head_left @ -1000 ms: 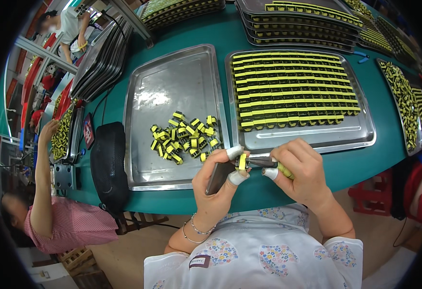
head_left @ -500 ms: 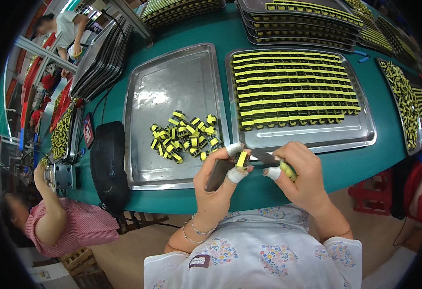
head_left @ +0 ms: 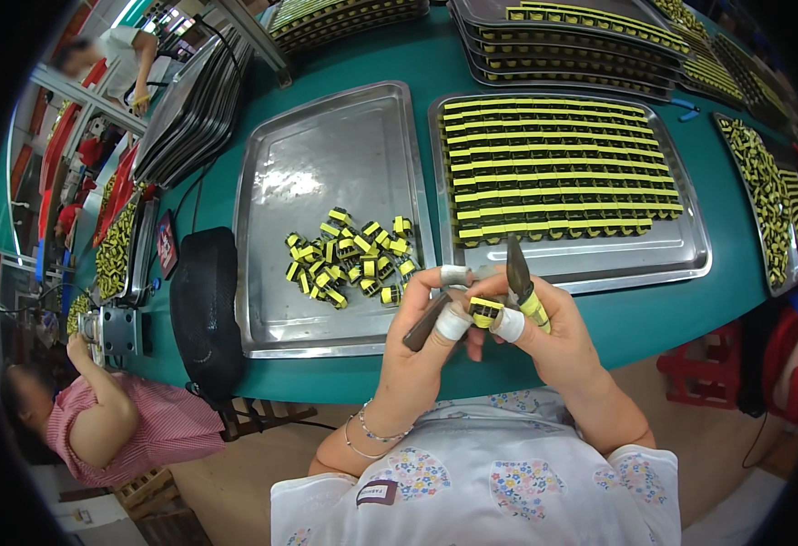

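Both hands pinch 1 yellow part (head_left: pixel 484 311) at chest height. Left hand (head_left: pixel 431 350) steadies it, right hand (head_left: pixel 554 332) also clamps pliers (head_left: pixel 519 273), close above the tray (head_left: pixel 262 300).

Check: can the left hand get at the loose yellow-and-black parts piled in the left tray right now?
Probably yes, once freed. The pile lies open in the left tray, just ahead of the left hand, nothing between. But that hand pinches a small yellow-and-black part and a dark tool.
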Motion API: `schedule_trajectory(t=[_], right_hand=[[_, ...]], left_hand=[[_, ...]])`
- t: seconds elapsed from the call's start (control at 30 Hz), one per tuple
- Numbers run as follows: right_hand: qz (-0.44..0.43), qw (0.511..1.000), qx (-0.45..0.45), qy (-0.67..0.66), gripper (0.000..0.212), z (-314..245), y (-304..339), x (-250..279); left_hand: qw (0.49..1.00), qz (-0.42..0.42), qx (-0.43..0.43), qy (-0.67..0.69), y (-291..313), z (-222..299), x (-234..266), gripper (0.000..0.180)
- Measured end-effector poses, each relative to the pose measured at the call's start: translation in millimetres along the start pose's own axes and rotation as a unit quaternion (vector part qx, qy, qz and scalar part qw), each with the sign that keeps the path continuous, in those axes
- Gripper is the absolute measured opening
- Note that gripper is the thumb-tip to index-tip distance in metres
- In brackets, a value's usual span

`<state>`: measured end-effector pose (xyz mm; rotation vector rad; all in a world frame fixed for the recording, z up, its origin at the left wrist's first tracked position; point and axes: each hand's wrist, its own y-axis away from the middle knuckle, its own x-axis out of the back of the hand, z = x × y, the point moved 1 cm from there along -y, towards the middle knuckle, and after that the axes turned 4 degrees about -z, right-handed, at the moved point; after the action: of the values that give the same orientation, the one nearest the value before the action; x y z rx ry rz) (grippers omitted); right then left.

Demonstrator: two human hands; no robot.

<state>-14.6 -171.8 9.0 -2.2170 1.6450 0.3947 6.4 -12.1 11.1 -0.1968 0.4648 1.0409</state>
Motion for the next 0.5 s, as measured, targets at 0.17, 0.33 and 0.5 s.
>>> schedule_trajectory(t=[0.17, 0.33, 0.5], right_hand=[[0.082, 0.996, 0.005, -0.014, 0.033, 6.1, 2.2, -0.3], [0.092, 0.995, 0.012, 0.024, 0.034, 8.6, 2.2, -3.8], [0.067, 0.964, 0.111, 0.232, 0.029, 5.5, -1.8, -14.4]], left_hand=[[0.946, -0.088, -0.076, 0.304, -9.3, -6.1, 28.9, 0.046], [0.921, -0.025, -0.102, 0.375, -14.0, 2.5, 10.0, 0.058], [0.972, -0.025, -0.123, 0.200, -16.3, 8.1, -9.5, 0.091]])
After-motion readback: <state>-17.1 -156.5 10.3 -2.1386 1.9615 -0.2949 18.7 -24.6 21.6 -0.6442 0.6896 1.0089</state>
